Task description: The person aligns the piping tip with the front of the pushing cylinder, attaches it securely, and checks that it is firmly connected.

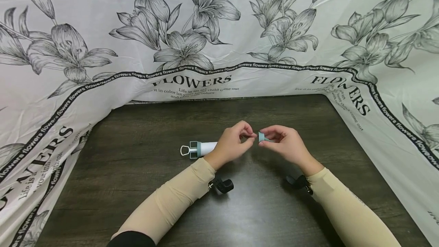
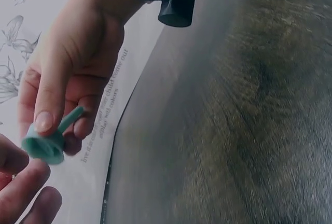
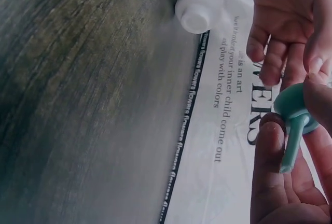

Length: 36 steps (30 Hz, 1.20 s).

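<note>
My right hand (image 1: 287,143) pinches a small teal nozzle-like piece (image 1: 261,137), its round wide end facing my left hand. In the right wrist view a thin stem sticks out from the piece (image 3: 294,130). My left hand (image 1: 230,142) is beside it, thumb and index fingertips brought together close to the wide end. Whether they grip something tiny is too small to tell. Behind my left wrist, a white tube (image 1: 207,148) with a teal collar and a white loop handle lies on the table, partly hidden by that hand. Its narrow-necked end shows in the right wrist view.
The hands are above a dark wood-grain table (image 1: 154,117). White cloth (image 1: 274,83) printed with flowers and lettering hangs along its back and both sides. Black straps with camera mounts (image 1: 223,185) sit on both wrists.
</note>
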Each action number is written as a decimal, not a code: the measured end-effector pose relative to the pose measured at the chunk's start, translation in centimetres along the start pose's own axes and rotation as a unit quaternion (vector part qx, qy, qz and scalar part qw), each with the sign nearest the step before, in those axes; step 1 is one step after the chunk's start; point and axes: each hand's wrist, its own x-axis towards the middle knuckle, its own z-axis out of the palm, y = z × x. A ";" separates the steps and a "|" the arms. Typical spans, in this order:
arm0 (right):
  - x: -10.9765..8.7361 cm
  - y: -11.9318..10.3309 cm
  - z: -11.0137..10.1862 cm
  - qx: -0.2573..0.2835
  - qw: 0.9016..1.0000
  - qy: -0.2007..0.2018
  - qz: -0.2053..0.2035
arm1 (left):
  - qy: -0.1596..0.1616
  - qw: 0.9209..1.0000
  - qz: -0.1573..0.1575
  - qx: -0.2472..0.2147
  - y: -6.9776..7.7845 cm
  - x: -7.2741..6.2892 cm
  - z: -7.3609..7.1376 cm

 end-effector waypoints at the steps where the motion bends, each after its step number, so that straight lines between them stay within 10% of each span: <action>1: 0.0 0.0 0.0 -0.002 1.000 0.002 -0.001 | 0.001 1.000 0.001 0.004 -0.1 0.0 -0.2; 10: -0.3 -1.2 -0.2 -0.032 0.999 0.011 0.015 | 0.004 0.996 -0.010 0.090 -1.7 -1.5 -2.8; 23: -0.4 -0.4 -0.5 -0.020 1.000 0.004 0.013 | -0.012 0.967 -0.017 0.254 -4.8 -6.2 -8.4; 36: -0.2 -0.3 -0.1 -0.004 1.000 0.000 0.003 | -0.081 0.964 -0.091 0.235 -6.3 -8.0 -11.4</action>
